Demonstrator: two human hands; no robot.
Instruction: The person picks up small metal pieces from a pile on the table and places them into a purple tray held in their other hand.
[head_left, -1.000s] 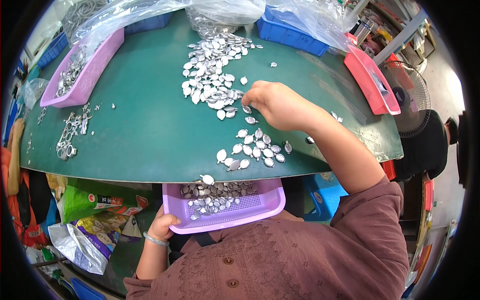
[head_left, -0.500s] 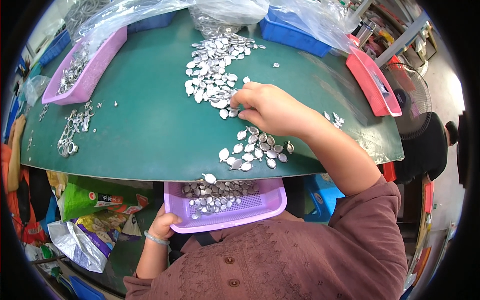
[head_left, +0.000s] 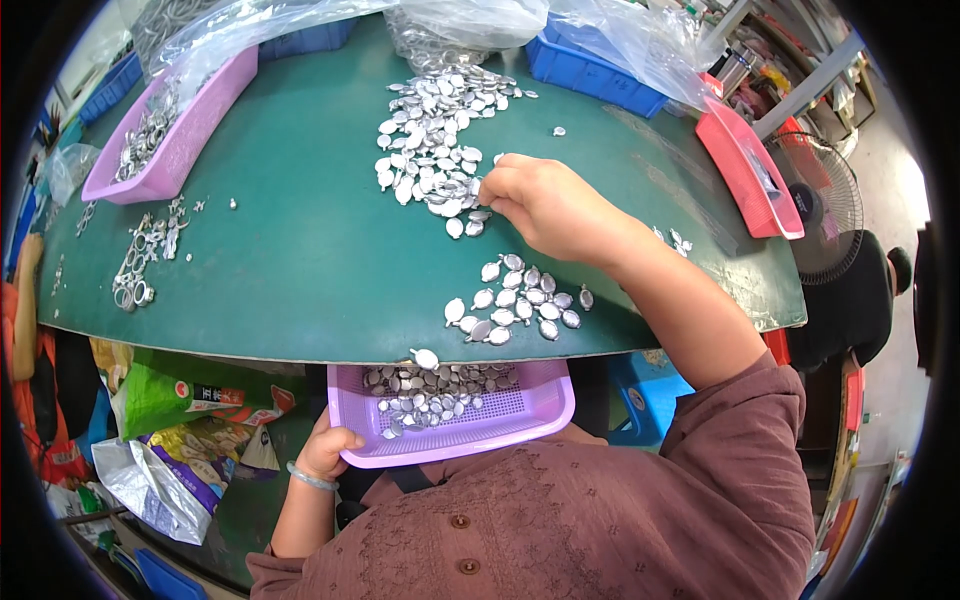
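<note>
My left hand (head_left: 328, 448) grips the left corner of a purple plastic basket (head_left: 455, 452), which is held at the table's front edge and has many small silver oval metal pieces inside. One silver oval piece (head_left: 426, 359) lies at the table edge above the basket. My right hand (head_left: 552, 207) reaches over the table, its fingertips pinched together at the right edge of a long pile of the same oval pieces (head_left: 436, 150). Whatever is between those fingers is hidden. Nearer me, below that hand, lies a smaller loose group of oval pieces (head_left: 522, 304).
A purple basket (head_left: 178, 165) of metal parts stands at the left, with small rings and charms (head_left: 142, 262) nearby. Clear plastic bags and a blue tray (head_left: 595, 75) lie at the back. A pink basket (head_left: 740, 165) and a fan (head_left: 822, 205) are at the right. Another person's arm (head_left: 27, 300) shows far left.
My right hand has shifted slightly to the right, and its thumb and fingers have drawn closer together at the pile's edge. The left hand and basket hold still.
</note>
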